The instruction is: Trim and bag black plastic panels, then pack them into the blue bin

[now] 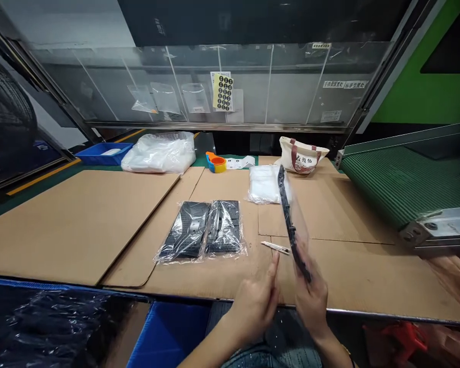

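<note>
My right hand (312,304) grips the lower end of a thin black plastic panel (289,225), held upright and edge-on to me. Clear, blurred plastic film shows along the panel's right side. My left hand (256,301) is just left of the panel, apart from it, with the index finger stretched out and the other fingers partly curled; nothing shows in it. A slim white utility knife (275,247) lies on the cardboard beyond my left fingertip. To the left, two black panels in clear bags (187,230) lie flat, side by side.
Behind the panel is a stack of clear plastic bags (264,184). A colourful tape dispenser (216,162), a canvas bag (302,156), a large white plastic bundle (159,152) and a blue tray (103,153) line the back. A green conveyor (398,179) borders the right.
</note>
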A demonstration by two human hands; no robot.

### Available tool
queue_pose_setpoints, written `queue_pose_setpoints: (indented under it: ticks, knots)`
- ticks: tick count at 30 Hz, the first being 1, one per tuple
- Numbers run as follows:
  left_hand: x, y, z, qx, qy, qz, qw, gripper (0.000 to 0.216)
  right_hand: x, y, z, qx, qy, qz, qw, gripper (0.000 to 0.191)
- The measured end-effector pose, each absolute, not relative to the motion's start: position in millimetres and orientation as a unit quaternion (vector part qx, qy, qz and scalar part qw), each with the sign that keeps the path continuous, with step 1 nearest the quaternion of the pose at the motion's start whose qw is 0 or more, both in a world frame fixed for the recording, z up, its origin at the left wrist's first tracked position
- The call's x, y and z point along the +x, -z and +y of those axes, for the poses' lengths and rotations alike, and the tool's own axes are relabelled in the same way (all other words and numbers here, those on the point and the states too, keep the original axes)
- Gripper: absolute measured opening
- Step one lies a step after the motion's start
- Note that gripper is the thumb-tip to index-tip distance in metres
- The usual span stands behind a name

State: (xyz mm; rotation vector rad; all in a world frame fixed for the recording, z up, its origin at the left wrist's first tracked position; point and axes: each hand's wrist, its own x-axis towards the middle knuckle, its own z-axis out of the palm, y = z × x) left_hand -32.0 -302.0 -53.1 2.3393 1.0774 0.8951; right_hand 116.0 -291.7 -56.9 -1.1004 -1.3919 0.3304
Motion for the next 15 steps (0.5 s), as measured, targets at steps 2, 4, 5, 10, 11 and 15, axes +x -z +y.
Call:
queue_pose_setpoints:
  ticks: [2,4,5,10,11,15]
  knots:
    - [-44.3,51.1,-302.8,0.779,-0.299,0.386,0.394,0.055,118.8,55.5,-282.8,-0.432,-0.045,-0.684,0.586,0.060]
    - [-53.2,47.0,-300.1,0.678,-0.349,0.387,0.519,0.051,120.7,54.7,-274.8,-0.408,0.017,-0.737,0.539,0.064]
    - [-56.0,45.4,-297.4,0.623,-0.393,0.384,0.557,0.054,121.2,54.9,-271.3,-0.400,0.036,-0.757,0.515,0.064]
    - [-56.4,50.7,-280.2,0.488,-0.539,0.337,0.598,0.066,118.5,61.6,-263.5,-0.358,0.094,-0.809,0.457,0.060]
    - [-55.0,53.1,-277.8,0.476,-0.550,0.343,0.595,0.064,118.1,62.9,-263.9,-0.355,0.096,-0.814,0.450,0.058]
    - [-49.1,57.7,-274.1,0.431,-0.564,0.373,0.597,0.049,119.3,65.2,-266.4,-0.375,0.098,-0.819,0.423,0.053]
